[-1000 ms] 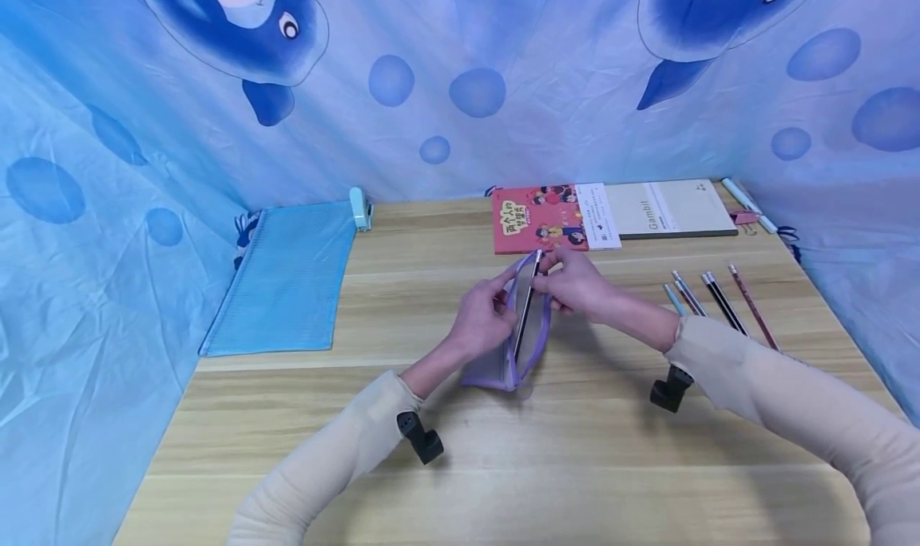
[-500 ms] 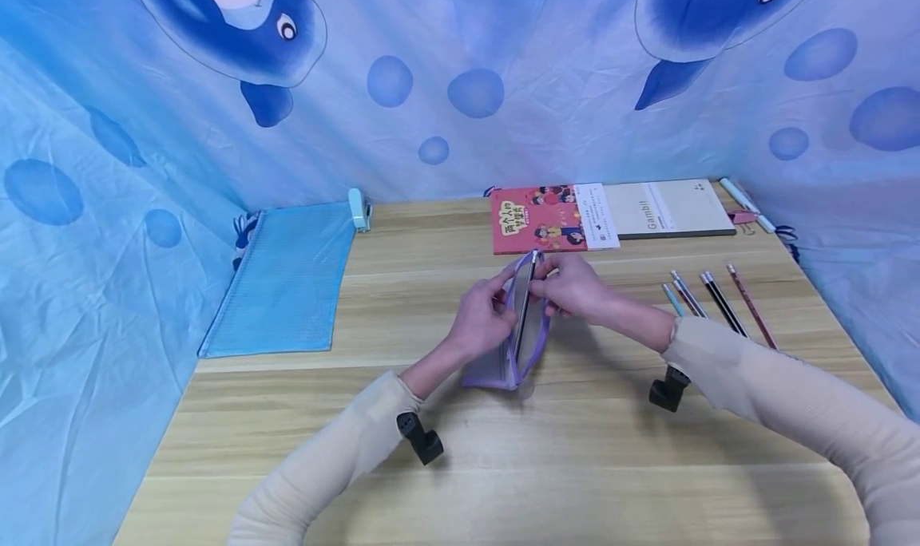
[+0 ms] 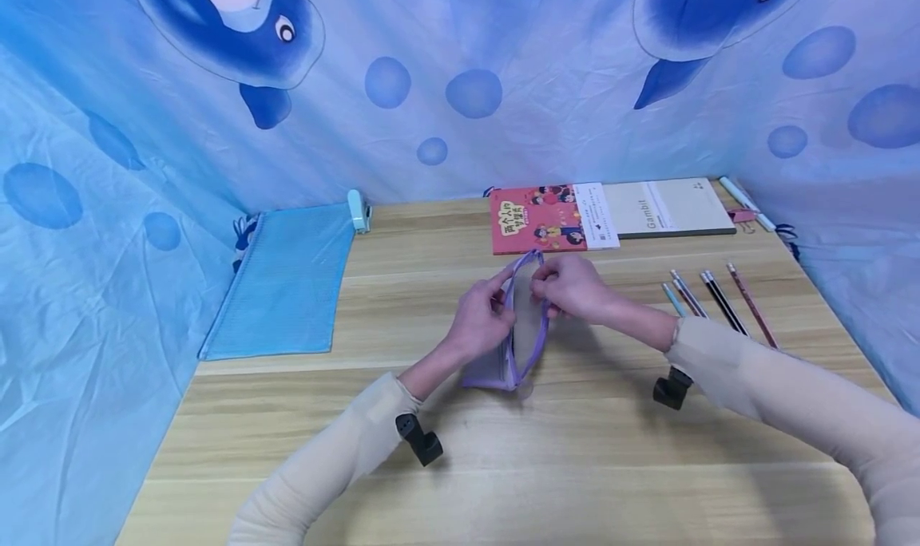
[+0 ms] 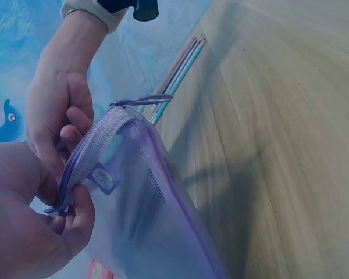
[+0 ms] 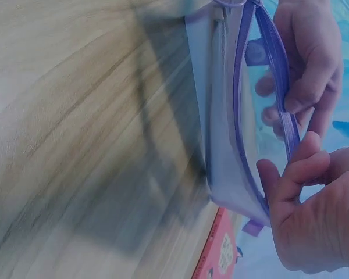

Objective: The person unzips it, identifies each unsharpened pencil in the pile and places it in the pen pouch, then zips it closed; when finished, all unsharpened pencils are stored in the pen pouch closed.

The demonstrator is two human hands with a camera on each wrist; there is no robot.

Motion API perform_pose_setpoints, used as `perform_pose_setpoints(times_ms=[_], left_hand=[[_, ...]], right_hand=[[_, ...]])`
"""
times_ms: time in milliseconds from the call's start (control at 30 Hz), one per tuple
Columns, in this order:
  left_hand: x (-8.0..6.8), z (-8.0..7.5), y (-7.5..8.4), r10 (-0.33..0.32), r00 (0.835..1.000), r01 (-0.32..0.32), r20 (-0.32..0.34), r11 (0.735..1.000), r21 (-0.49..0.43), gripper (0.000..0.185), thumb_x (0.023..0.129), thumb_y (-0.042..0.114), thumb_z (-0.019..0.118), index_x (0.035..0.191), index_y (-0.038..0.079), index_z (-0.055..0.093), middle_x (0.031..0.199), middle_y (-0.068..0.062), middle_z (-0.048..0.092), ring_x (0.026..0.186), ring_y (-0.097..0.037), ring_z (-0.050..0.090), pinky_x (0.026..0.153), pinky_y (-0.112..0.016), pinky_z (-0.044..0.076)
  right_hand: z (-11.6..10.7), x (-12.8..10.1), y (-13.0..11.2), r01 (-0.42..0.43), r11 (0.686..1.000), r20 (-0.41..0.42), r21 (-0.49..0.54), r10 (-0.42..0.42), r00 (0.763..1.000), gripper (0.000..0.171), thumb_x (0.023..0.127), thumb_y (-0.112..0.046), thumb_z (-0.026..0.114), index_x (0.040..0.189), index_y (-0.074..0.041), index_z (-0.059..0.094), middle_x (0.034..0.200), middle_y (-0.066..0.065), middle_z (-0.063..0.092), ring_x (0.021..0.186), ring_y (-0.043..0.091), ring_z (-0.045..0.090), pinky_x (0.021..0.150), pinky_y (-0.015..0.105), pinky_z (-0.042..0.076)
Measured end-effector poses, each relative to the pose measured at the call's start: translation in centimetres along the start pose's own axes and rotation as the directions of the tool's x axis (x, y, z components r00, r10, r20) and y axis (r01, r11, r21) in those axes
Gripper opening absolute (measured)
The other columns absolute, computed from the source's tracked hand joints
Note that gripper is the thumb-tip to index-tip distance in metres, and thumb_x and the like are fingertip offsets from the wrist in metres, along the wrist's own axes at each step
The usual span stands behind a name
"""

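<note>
A translucent pencil pouch with purple trim (image 3: 530,322) stands with its zipped mouth spread wide. My left hand (image 3: 483,316) pinches the left rim of that mouth between thumb and fingers. At the opposite rim, my right hand (image 3: 571,288) has curled fingers around the edge, its thumb and forefinger at the opening. No pencil shows between those fingertips. Through the pouch wall in the left wrist view, dark blurred streaks (image 4: 136,212) are visible, too hazy to tell apart. A zip pull (image 4: 142,100) hangs at one end of the zip.
Several pencils (image 3: 722,302) lie at right, beside my right forearm. Behind the pouch are a red book (image 3: 535,223) and a pale notebook (image 3: 668,208). A blue mesh folder (image 3: 280,282) and a light-blue stapler (image 3: 359,211) are at left; a light-blue pen (image 3: 747,204) is back right.
The black pencil that stuck up from the pouch's mouth has dropped down inside, out of my right fingers. Both hands stay at the rims.
</note>
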State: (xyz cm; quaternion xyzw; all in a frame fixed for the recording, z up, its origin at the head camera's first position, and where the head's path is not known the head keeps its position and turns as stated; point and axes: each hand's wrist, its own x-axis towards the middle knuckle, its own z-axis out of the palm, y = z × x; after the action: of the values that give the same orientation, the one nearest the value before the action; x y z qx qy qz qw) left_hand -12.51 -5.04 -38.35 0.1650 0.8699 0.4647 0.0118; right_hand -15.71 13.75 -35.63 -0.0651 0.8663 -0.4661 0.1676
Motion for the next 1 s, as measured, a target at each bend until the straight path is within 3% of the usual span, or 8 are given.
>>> perform_pose_setpoints(times_ms=[300,433,633,867,1000], left_hand=[[0.0,0.0,-0.1,-0.007,1.000,0.007,0.000,1.000,-0.016,0.070,0.076,-0.009,0.060,0.145,0.001,0.050,0.092,-0.012,0.059,0.081,-0.019,0.058,0.072,-0.027,0.051],[0.0,0.1,-0.1,-0.016,1.000,0.016,0.004,1.000,-0.018,0.070,0.077,-0.009,0.060,0.145,0.000,0.050,0.092,-0.011,0.058,0.082,-0.019,0.058,0.072,-0.028,0.051],[-0.1,0.0,0.0,-0.005,1.000,0.005,0.003,1.000,-0.004,0.068,0.077,-0.008,0.060,0.144,0.000,0.051,0.092,-0.011,0.059,0.081,-0.019,0.058,0.072,-0.028,0.052],[-0.1,0.0,-0.3,0.006,1.000,-0.006,0.001,1.000,0.004,0.067,0.077,-0.009,0.061,0.143,0.000,0.053,0.092,-0.012,0.060,0.080,-0.019,0.058,0.071,-0.028,0.052],[0.0,0.0,-0.3,0.008,1.000,-0.008,0.005,1.000,0.006,0.068,0.077,-0.009,0.061,0.144,0.001,0.052,0.092,-0.011,0.060,0.081,-0.020,0.059,0.072,-0.028,0.052]], right_hand=[[-4.2,-1.2,1.3,-0.051,0.999,-0.037,0.008,0.052,0.998,0.034,0.098,-0.013,0.057,0.125,0.008,0.057,0.101,0.021,0.070,0.063,0.021,0.065,0.047,0.027,0.050],[-7.3,-2.1,2.8,-0.083,0.996,0.023,-0.042,0.084,0.996,0.034,0.100,-0.015,0.056,0.126,0.008,0.055,0.099,0.018,0.070,0.071,0.028,0.066,0.047,0.026,0.046],[-11.4,-3.7,5.7,-0.074,0.992,0.130,-0.103,0.087,0.988,0.032,0.102,-0.015,0.053,0.126,0.007,0.053,0.093,0.010,0.068,0.068,0.028,0.064,0.045,0.028,0.041],[-15.3,-5.0,9.3,-0.074,0.976,0.073,-0.203,0.090,0.993,0.037,0.102,-0.013,0.054,0.129,0.011,0.049,0.089,0.009,0.069,0.066,0.026,0.065,0.045,0.029,0.042],[-17.2,-5.4,11.5,-0.057,0.940,0.039,-0.335,0.075,0.996,0.035,0.097,-0.010,0.057,0.124,0.013,0.052,0.075,0.008,0.068,0.060,0.027,0.064,0.043,0.032,0.044]])
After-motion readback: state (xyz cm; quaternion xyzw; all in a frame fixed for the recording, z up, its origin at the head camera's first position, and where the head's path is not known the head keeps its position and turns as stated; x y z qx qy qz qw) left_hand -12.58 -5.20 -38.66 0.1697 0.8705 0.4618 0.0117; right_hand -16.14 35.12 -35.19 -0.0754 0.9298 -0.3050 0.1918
